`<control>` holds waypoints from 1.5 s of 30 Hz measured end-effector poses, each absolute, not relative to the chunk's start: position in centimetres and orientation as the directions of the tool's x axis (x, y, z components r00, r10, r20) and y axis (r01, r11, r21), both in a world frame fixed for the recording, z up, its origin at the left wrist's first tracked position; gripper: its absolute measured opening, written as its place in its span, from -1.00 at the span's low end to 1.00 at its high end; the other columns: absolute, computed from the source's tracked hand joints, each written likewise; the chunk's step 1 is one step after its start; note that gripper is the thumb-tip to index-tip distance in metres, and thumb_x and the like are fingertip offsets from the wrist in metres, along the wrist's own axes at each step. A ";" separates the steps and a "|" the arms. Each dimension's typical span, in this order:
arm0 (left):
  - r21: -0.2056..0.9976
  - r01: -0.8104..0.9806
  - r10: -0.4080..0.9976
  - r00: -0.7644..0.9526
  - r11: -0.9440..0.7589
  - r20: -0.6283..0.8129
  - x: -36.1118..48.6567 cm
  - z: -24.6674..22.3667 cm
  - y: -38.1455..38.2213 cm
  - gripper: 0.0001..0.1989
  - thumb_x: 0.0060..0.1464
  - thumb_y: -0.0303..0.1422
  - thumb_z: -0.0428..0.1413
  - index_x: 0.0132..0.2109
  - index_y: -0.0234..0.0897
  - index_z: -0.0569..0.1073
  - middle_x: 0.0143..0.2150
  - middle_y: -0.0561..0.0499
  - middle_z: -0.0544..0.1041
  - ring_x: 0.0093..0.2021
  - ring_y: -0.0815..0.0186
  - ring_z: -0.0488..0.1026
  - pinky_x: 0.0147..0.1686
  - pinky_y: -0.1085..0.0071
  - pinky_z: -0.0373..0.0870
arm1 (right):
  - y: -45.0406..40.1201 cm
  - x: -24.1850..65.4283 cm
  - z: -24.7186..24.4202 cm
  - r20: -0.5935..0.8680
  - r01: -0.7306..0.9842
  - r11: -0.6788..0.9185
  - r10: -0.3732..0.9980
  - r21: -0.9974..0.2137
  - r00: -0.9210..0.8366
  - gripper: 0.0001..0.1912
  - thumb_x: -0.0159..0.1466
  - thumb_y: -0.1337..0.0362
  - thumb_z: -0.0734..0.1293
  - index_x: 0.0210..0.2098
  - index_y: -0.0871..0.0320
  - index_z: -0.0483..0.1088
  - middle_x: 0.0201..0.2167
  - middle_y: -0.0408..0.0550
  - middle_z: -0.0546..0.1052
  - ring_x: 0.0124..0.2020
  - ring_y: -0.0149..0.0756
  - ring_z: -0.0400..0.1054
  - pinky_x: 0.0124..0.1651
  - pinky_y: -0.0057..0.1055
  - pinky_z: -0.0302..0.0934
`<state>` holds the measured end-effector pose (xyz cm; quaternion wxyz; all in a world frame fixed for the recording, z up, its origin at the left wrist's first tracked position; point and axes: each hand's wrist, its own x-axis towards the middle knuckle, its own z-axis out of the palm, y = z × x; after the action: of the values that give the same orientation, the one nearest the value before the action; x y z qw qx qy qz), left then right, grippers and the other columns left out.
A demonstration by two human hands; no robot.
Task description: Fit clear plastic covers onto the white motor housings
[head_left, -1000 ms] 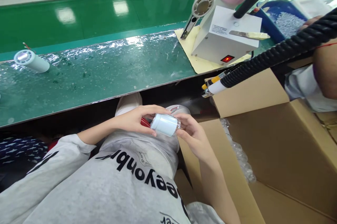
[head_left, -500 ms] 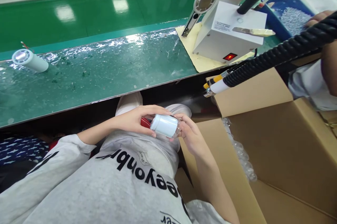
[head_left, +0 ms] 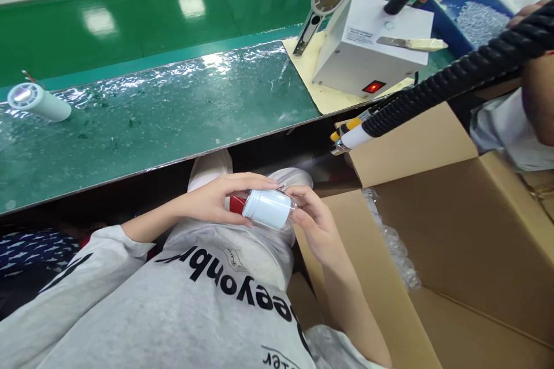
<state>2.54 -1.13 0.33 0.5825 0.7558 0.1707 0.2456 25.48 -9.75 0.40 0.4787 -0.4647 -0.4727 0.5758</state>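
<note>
A pale blue cylinder (head_left: 268, 208), short and stout with a smooth, glossy side, is held on its side above the person's lap. Its long axis runs roughly from left to right, the right end dipping slightly. A raised ridge circles the body near the left end, while clear, shiny plastic shows at the right end and along the lower edge. It sits between both hands, the left (head_left: 229, 198) around its left part, the right (head_left: 315, 219) at the clear end.

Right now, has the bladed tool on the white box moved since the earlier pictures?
No; against the white box, the bladed tool keeps its place, handle jutting past the side.
</note>
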 end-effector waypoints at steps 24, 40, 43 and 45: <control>0.695 0.076 0.593 0.461 0.715 -0.661 7.0 -3.7 1.5 -0.80 -0.03 -0.24 0.15 -0.39 -0.29 0.55 -0.37 -0.02 0.58 -0.34 0.24 0.46 -0.32 0.42 0.45 | -37.6 36.8 -4.3 0.154 -0.049 -0.560 -0.310 -0.827 0.938 -0.45 0.14 -0.25 0.35 -0.12 0.02 0.26 -0.24 0.05 0.55 -0.25 0.06 0.59 -0.19 0.02 0.53; 0.651 0.187 0.558 0.377 0.736 -0.739 10.7 -4.6 0.5 -0.76 0.08 -0.20 0.18 -0.43 -0.21 0.64 -0.42 0.04 0.60 -0.45 0.33 0.43 -0.49 0.53 0.42 | -26.9 52.6 -9.3 -0.359 0.101 -0.770 0.404 -0.630 0.841 -0.45 0.32 -0.14 0.31 0.00 0.20 0.54 -0.09 0.15 0.63 -0.12 -0.06 0.53 -0.02 -0.16 0.44; 0.685 0.137 0.613 0.346 0.716 -0.710 9.7 -4.2 -0.1 -0.81 0.04 -0.24 0.20 -0.44 -0.17 0.66 -0.32 0.04 0.66 -0.18 0.19 0.53 -0.19 0.45 0.55 | -18.2 54.6 -14.2 -0.554 0.113 -0.817 0.478 -0.566 0.681 -0.59 0.40 -0.01 0.36 0.02 0.22 0.48 -0.14 0.04 0.60 -0.24 -0.24 0.52 -0.16 -0.25 0.47; 0.677 0.087 0.637 0.272 0.730 -0.721 8.7 -3.6 -0.7 -0.83 0.02 -0.25 0.21 -0.40 -0.14 0.69 -0.28 0.02 0.67 -0.20 0.16 0.53 -0.21 0.41 0.57 | -14.2 54.3 -17.0 -0.648 0.137 -0.860 0.467 -0.492 0.602 -0.66 0.43 0.08 0.37 0.04 0.22 0.45 -0.10 0.01 0.56 -0.20 -0.27 0.51 -0.15 -0.25 0.48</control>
<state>8.69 -0.66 -3.63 0.7325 0.3155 0.5733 0.1877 54.32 -14.25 -17.04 0.2007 -0.8721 -0.1730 0.4113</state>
